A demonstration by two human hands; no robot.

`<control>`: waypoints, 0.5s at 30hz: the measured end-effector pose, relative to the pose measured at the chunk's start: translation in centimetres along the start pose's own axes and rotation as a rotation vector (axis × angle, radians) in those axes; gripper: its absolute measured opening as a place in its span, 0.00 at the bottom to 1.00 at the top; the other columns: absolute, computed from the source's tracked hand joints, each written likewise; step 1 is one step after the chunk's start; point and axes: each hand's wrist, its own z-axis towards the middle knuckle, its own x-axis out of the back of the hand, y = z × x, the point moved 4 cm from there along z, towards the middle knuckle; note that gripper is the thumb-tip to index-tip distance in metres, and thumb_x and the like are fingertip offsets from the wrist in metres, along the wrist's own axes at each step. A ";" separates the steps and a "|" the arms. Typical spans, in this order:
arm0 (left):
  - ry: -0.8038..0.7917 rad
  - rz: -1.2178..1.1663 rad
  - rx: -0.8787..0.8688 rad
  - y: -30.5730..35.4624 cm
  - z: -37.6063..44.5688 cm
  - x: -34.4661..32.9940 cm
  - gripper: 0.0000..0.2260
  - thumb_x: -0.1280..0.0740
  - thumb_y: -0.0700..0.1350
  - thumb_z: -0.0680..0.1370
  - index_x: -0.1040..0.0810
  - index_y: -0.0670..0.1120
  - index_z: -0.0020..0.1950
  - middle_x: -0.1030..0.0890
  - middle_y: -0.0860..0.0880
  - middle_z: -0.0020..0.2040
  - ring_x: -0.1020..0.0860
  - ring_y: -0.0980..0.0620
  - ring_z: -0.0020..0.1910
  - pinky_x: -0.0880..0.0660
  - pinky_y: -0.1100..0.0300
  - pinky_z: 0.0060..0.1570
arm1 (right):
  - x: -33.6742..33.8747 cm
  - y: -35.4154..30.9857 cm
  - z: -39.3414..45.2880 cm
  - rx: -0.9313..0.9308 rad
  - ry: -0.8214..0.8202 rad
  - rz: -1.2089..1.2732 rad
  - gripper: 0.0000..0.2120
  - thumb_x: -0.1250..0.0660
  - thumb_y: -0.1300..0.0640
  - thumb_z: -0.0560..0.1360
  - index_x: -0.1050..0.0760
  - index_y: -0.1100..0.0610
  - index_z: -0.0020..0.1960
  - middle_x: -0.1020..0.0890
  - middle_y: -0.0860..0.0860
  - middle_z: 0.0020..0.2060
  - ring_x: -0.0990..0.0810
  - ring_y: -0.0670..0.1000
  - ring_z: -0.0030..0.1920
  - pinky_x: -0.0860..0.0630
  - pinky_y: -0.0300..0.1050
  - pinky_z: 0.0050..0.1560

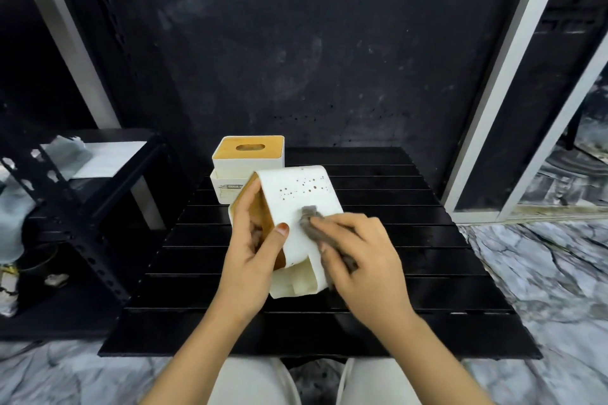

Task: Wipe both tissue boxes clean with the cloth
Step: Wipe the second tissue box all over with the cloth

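Boxes [297, 207] [247, 158] — two; cloth [316, 223] — one.

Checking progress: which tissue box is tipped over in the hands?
The near tissue box, held by the left hand and wiped with the cloth; the far tissue box stands upright, untouched.

Your scene is dim overall; the black wall [312, 43] and black slatted table [411, 240] swallow most of the light. Illumination falls from above and in front, leaving the white tissue box [306, 207] in your hands bright but not blown out. You get faint sheen along the table slats. Your right hand [362, 256] and the cloth [316, 227] show motion blur. Wide-angle distortion bends the white frame [513, 76] at right. Left shelving [82, 207] is soft, smeared.
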 end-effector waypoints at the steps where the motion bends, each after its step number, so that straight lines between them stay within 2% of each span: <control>1: 0.000 0.007 -0.001 0.0 -0.1 0.0 0.28 0.34 0.48 0.72 0.38 0.64 0.69 0.28 0.48 0.68 0.24 0.54 0.60 0.23 0.56 0.56 | 0.1 0.7 0.5 -0.060 0.003 0.022 0.15 0.39 0.52 0.74 0.24 0.46 0.60 0.23 0.42 0.50 0.27 0.48 0.46 0.27 0.39 0.43; 3: -0.012 0.047 -0.024 0.0 -0.4 -0.1 0.29 0.33 0.52 0.70 0.38 0.65 0.69 0.31 0.45 0.69 0.26 0.50 0.63 0.24 0.57 0.56 | 0.3 2.1 1.0 -0.155 0.023 0.037 0.16 0.41 0.50 0.74 0.25 0.44 0.60 0.25 0.39 0.50 0.28 0.47 0.47 0.28 0.37 0.45; 5: -0.014 0.059 -0.033 0.1 -0.5 -0.1 0.30 0.33 0.53 0.69 0.39 0.67 0.68 0.31 0.45 0.69 0.26 0.50 0.63 0.25 0.61 0.54 | 0.3 2.3 0.8 -0.168 0.022 0.026 0.16 0.41 0.50 0.74 0.25 0.44 0.61 0.26 0.38 0.51 0.29 0.45 0.48 0.29 0.36 0.46; 8: -0.039 0.034 -0.009 0.2 -0.7 0.0 0.33 0.31 0.51 0.67 0.41 0.71 0.67 0.29 0.48 0.68 0.25 0.53 0.62 0.24 0.62 0.55 | 0.5 2.0 0.2 -0.154 0.031 0.023 0.16 0.41 0.50 0.74 0.25 0.46 0.61 0.25 0.39 0.51 0.29 0.45 0.48 0.29 0.34 0.48; 10: -0.022 -0.008 0.020 0.2 -0.8 0.1 0.32 0.32 0.49 0.70 0.41 0.71 0.67 0.28 0.49 0.68 0.24 0.57 0.60 0.25 0.66 0.54 | 0.6 2.0 0.0 -0.163 0.047 0.010 0.16 0.40 0.52 0.74 0.25 0.47 0.60 0.25 0.39 0.52 0.29 0.45 0.48 0.30 0.32 0.48; 13: 0.007 -0.019 0.050 0.5 -0.9 0.2 0.27 0.36 0.51 0.72 0.40 0.71 0.66 0.28 0.48 0.67 0.23 0.62 0.57 0.26 0.70 0.50 | 0.7 1.5 0.1 -0.135 0.045 -0.035 0.15 0.39 0.53 0.74 0.24 0.46 0.59 0.25 0.39 0.52 0.29 0.45 0.47 0.28 0.34 0.45; 15: -0.009 -0.024 0.062 0.9 -0.7 0.1 0.27 0.33 0.51 0.75 0.42 0.70 0.66 0.28 0.45 0.67 0.22 0.62 0.55 0.26 0.73 0.47 | 0.7 0.7 0.4 -0.064 0.026 -0.079 0.15 0.40 0.53 0.74 0.23 0.48 0.59 0.24 0.41 0.52 0.29 0.46 0.47 0.25 0.39 0.42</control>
